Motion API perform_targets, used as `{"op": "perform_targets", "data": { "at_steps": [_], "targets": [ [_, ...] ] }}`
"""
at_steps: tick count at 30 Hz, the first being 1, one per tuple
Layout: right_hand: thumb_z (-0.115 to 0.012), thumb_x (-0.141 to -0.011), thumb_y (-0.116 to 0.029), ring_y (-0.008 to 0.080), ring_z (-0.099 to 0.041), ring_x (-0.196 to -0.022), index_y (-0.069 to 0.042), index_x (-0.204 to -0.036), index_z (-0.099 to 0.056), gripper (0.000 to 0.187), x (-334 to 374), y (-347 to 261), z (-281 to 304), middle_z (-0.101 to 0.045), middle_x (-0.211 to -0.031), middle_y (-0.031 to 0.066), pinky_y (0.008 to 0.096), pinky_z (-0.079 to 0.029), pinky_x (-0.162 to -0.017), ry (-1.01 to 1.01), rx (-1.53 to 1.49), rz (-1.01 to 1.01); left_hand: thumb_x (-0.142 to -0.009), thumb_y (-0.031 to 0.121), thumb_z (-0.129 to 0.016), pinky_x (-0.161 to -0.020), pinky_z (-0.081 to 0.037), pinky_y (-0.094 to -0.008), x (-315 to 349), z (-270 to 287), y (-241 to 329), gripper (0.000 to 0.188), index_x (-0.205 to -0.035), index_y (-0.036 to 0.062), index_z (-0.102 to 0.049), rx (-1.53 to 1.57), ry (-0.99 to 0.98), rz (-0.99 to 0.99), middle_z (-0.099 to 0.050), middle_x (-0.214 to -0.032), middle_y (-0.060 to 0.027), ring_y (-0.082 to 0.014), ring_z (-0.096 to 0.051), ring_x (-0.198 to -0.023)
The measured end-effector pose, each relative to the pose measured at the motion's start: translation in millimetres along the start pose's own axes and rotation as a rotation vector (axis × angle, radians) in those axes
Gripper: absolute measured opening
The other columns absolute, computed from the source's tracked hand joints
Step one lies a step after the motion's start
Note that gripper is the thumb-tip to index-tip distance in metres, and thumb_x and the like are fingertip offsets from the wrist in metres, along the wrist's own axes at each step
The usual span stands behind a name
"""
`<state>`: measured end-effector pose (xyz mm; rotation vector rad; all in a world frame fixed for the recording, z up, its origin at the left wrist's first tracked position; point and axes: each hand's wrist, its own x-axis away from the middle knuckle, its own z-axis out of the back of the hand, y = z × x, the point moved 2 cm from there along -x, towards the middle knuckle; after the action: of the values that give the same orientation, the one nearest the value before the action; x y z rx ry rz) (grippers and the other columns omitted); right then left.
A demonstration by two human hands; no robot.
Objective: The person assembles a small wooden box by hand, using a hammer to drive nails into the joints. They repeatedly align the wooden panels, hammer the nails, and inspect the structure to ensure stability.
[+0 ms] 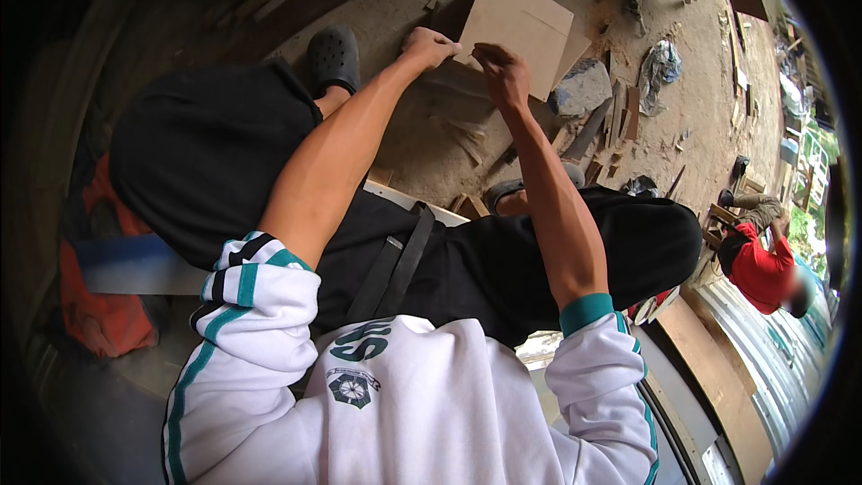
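Beyond my knees stands a pale brown box-shaped piece [521, 22], with a flat light top and a darker side; I cannot tell whether it is board or wood. At its left corner is my left hand [433, 47], fingers pinched together at the edge. My right hand [503, 70] is bent over the near part of the top, its fingertips also drawn together and turned toward the left hand. A small gap lies between the two hands. Anything between the fingers is too small to make out.
Scrap wood [620, 117] and a grey block [582, 88] lie right of the box. Long boards [314, 0] rest at the far left. A crumpled plastic bag [660, 76] is on the dirt floor. Another person in red [761, 265] sits at the right.
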<state>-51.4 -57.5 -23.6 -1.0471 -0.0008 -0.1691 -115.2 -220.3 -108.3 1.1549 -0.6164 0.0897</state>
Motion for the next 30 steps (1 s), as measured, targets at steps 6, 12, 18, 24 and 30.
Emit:
{"op": "perform_targets", "data": {
  "at_steps": [6, 12, 18, 24, 30],
  "targets": [
    [-0.066, -0.087, -0.018, 0.0192, -0.072, -0.083, -0.007, -0.103, -0.074, 0.021, 1, 3, -4, -0.074, -0.090, 0.0105, 0.0302, -0.053, -0.073, -0.015, 0.033, -0.118, -0.079, 0.033, -0.075, -0.086, -0.051, -0.0316, 5, 7, -4, 0.037, -0.107, 0.0091, -0.075, -0.025, -0.084, -0.051, -0.074, -0.100, -0.0122, -0.0227, -0.069, -0.092],
    [-0.066, -0.087, -0.019, 0.0202, -0.072, -0.084, -0.009, -0.102, -0.074, 0.020, 7, 4, -5, -0.075, -0.089, 0.0091, 0.0302, -0.053, -0.073, 0.033, 0.030, -0.037, -0.078, 0.025, -0.077, -0.091, -0.052, -0.0318, 29, 0, -11, 0.051, -0.121, 0.0004, -0.065, -0.054, -0.050, -0.361, -0.069, -0.115, -0.0165, -0.0224, -0.067, -0.106],
    [-0.066, -0.088, -0.021, 0.0219, -0.072, -0.086, -0.015, -0.101, -0.075, 0.017, 12, -2, -11, -0.074, -0.092, 0.0052, 0.0316, -0.054, -0.074, 0.052, 0.174, 0.039, -0.081, 0.036, -0.075, -0.078, -0.056, -0.0389, 37, -3, -6, 0.042, -0.111, 0.0069, -0.070, -0.286, 0.189, -0.608, -0.070, -0.095, -0.0187, -0.0329, -0.070, -0.090],
    [-0.066, -0.088, -0.025, 0.0258, -0.072, -0.083, -0.020, -0.101, -0.075, 0.016, 9, -7, -16, -0.074, -0.091, 0.0057, 0.0341, -0.054, -0.071, 0.063, 0.301, 0.056, -0.087, 0.044, -0.067, -0.059, -0.051, -0.0440, 36, -5, -9, 0.039, -0.081, 0.0058, -0.065, -0.355, 0.202, -0.682, -0.063, -0.075, -0.0200, -0.0407, -0.064, -0.074],
    [-0.066, -0.088, -0.024, 0.0255, -0.071, -0.082, -0.021, -0.097, -0.076, 0.014, 9, -9, -15, -0.074, -0.089, 0.0042, 0.0347, -0.054, -0.070, 0.069, 0.288, 0.091, -0.090, 0.046, -0.064, -0.055, -0.049, -0.0445, 34, -5, -14, 0.041, -0.076, 0.0070, -0.062, -0.349, 0.216, -0.705, -0.059, -0.070, -0.0207, -0.0419, -0.062, -0.071]
  ]
}}
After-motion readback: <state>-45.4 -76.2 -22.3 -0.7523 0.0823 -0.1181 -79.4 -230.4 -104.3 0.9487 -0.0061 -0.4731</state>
